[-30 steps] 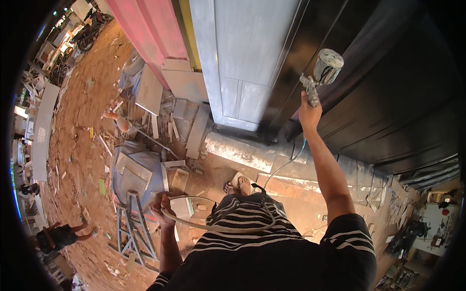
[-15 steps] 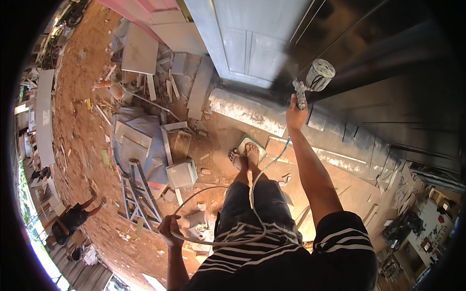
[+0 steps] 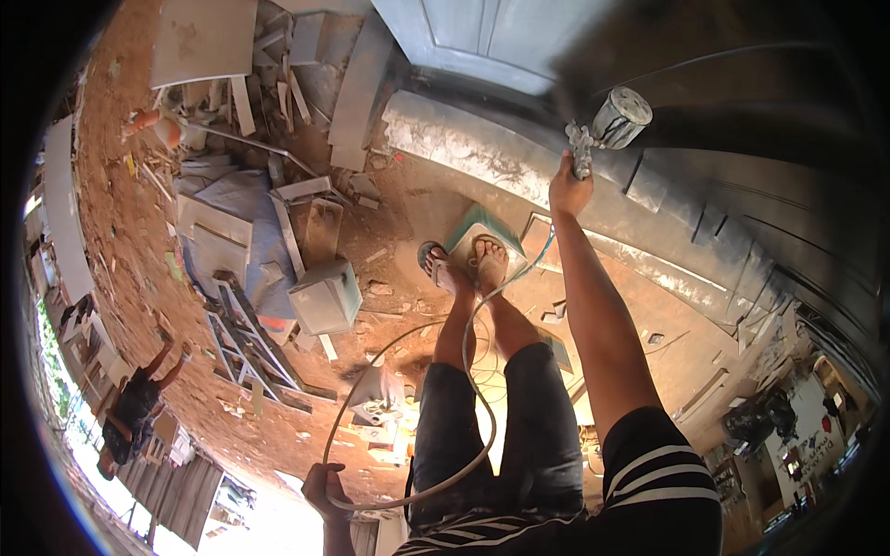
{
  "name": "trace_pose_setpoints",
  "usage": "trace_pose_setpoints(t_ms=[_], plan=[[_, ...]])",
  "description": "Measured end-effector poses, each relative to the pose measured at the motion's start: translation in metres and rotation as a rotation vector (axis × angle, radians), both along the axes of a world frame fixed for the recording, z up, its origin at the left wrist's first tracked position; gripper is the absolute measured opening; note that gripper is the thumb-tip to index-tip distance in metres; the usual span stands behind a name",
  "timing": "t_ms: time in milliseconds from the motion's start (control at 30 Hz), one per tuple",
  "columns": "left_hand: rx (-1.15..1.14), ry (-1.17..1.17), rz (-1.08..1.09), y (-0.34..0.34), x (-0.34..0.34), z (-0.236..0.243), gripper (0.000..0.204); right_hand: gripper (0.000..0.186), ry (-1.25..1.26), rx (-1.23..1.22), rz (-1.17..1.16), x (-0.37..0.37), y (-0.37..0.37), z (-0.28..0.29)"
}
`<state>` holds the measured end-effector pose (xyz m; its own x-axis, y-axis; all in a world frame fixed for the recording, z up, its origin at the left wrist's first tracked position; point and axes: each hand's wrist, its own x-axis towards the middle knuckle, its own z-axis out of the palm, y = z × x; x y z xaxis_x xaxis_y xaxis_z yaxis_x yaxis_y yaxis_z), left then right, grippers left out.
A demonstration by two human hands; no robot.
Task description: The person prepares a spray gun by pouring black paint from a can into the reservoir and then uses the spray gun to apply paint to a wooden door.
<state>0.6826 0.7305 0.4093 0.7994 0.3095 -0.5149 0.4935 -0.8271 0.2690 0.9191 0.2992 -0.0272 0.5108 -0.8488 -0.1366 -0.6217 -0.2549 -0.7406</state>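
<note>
My right hand is wrapped round the handle of a paint spray gun, its arm stretched out ahead. A round, paint-stained cup is fixed to the gun's side. Before the nozzle stands a panelled surface, pale blue-grey at left and dark to the right. From the gun's handle a thin air hose runs down past my legs and loops to the left. My left hand is closed on that hose, low at the left.
My sandalled feet rest on and beside a green-edged block. A paint-splashed ledge runs below the panels. Boards, a pale box and a metal frame lie on the dirt at left. Another person is farther left.
My view has shifted, so the ground and my legs show more. The spray gun sits slightly lower along the panels, still in my right hand. My left hand keeps hold of the hose.
</note>
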Motion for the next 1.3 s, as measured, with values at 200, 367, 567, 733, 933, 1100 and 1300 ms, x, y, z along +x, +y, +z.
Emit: trace_pose_setpoints(t_ms=[200, 367, 567, 733, 933, 1100, 1300], plan=[[0.026, 0.047, 0.041, 0.004, -0.008, -0.048, 0.037, 0.044, 0.183, 0.016, -0.045, -0.001, 0.023, -0.097], [-0.024, 0.044, 0.032, 0.014, -0.013, -0.084, 0.036, 0.045, 0.204, -0.042, 0.012, 0.007, 0.013, -0.144], [-0.042, 0.038, 0.037, 0.018, 0.001, -0.047, 0.033, 0.036, -0.011, -0.009, 0.079, 0.024, 0.008, -0.047], [-0.138, -0.165, 0.032, 0.025, 0.026, 0.009, 0.032, 0.034, -0.202, -0.07, 0.113, 0.033, -0.009, 0.111], [-0.209, -0.432, -0.001, 0.038, 0.06, 0.087, 0.034, 0.031, -0.252, 0.06, 0.075, 0.036, -0.033, 0.335], [-0.282, -0.7, -0.09, 0.035, 0.101, 0.155, 0.038, 0.029, -0.375, 0.055, 0.151, 0.044, -0.055, 0.528], [-0.394, -0.899, -0.067, 0.031, 0.121, 0.204, 0.041, 0.029, -0.538, -0.138, 0.272, 0.051, -0.081, 0.735]])
